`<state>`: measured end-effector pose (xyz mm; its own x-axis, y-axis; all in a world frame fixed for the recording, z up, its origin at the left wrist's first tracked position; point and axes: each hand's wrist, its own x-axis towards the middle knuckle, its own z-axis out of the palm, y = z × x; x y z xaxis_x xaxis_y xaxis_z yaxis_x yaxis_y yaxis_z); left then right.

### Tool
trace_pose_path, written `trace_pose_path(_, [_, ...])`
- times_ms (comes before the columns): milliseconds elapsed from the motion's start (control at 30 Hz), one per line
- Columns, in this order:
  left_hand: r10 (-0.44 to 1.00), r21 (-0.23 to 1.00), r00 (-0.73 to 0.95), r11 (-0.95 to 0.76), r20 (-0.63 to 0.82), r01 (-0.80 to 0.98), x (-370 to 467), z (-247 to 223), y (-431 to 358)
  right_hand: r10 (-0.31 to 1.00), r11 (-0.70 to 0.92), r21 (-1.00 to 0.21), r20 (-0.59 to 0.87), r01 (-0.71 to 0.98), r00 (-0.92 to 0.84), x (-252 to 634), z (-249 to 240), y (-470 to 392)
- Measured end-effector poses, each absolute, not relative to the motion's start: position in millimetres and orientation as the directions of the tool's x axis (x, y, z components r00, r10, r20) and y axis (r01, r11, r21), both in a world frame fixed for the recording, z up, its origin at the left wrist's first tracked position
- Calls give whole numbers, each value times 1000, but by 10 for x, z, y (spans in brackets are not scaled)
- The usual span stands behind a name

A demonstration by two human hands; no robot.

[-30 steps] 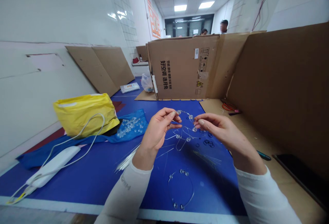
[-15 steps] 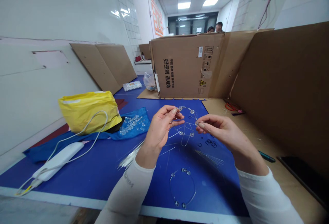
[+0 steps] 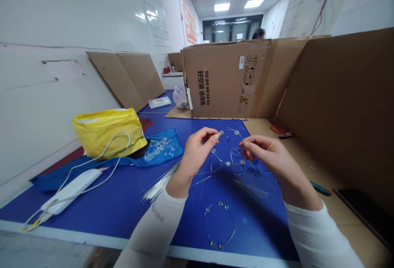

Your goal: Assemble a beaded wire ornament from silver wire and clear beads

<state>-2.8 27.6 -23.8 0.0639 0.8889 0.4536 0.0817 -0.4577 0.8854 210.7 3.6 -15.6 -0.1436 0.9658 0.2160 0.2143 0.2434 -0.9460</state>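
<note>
Between my hands, above the table, hangs a looped wire strung with several clear beads [image 3: 228, 163]. My left hand [image 3: 197, 149] pinches it by thumb and forefinger, close to a bead at the upper left. On the other side my right hand [image 3: 261, 147] is closed on the wire, fingertips together. Curved wire ends dangle below the fingers. A second beaded wire ring [image 3: 234, 223] lies flat on the blue table nearer to me. Beside my left wrist is a bundle of straight wires [image 3: 161, 184], and more thin wires [image 3: 252, 189] lie below my right hand.
Loose clear beads [image 3: 158, 148] sit on blue cloth at the left, by a yellow bag [image 3: 107, 132] and a white power strip [image 3: 74, 188] with its cable. Black rings [image 3: 254, 172], orange-handled scissors [image 3: 278, 129] and a green pen-like item [image 3: 320, 188] are right. Cardboard [image 3: 224, 83] walls the back.
The beaded wire has shifted and turned slightly to the right, its lower beads swinging right. My right hand has moved a little right along with it; both hands keep their pinch.
</note>
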Motion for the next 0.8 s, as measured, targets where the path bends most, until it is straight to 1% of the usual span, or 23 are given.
trace_pose_path(167, [900, 880, 117, -435, 420, 192, -48, -270, 321, 968, 236, -955, 216, 179, -125, 2134, -135, 37])
trace_pose_path(300, [902, 880, 109, -432, 419, 198, -32, -302, 353, 970, 229, -957, 209, 176, -125, 2163, -126, 48])
trace_pose_path(400, [914, 903, 133, -400, 383, 153, -18, -302, 361, 970, 225, -958, 204, 176, -129, 2195, -119, 54])
trace_pose_path(533, [929, 959, 245, -284, 278, -9, 0, -288, 345, 967, 224, -960, 199, 166, -158, 2232, -104, 60])
trace_pose_path(633, [922, 971, 306, -214, 236, -106, 6, -286, 340, 969, 215, -964, 191, 155, -156, 2244, -91, 66])
trace_pose_path(700, [927, 971, 295, -200, 231, -132, 4, -288, 343, 971, 211, -965, 190, 154, -145, 2249, -83, 69])
trace_pose_path(800, [936, 972, 268, -208, 229, -105, -1, -286, 348, 972, 211, -965, 191, 155, -136, 2262, -75, 69])
